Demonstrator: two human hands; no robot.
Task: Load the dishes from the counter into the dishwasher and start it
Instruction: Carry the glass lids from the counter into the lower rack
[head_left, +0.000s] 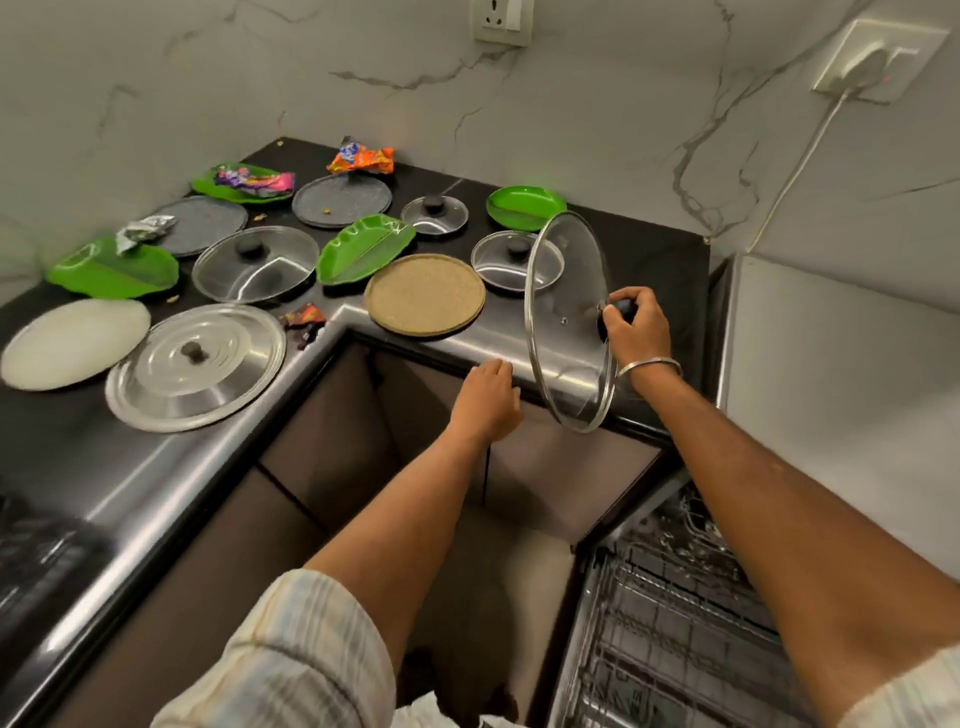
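Note:
My right hand (636, 325) grips the black knob of a large glass lid (563, 332), held on edge above the counter's front edge. My left hand (488, 397) hangs with loosely curled fingers in front of the counter edge (441, 358) and holds nothing. On the black counter lie a tan round plate (425, 294), several glass lids (255, 264), a steel lid (196, 366), a white plate (72, 343), grey plates (341, 201) and green plates (363, 249). The dishwasher rack (670, 623) stands pulled out at the lower right.
Crumpled snack wrappers (361, 158) lie among the dishes. A marble wall with a socket (501, 21) and a plugged cable (795, 171) backs the counter. Brown cabinet doors (415, 467) fill the inner corner below. A white appliance side (841, 364) stands at right.

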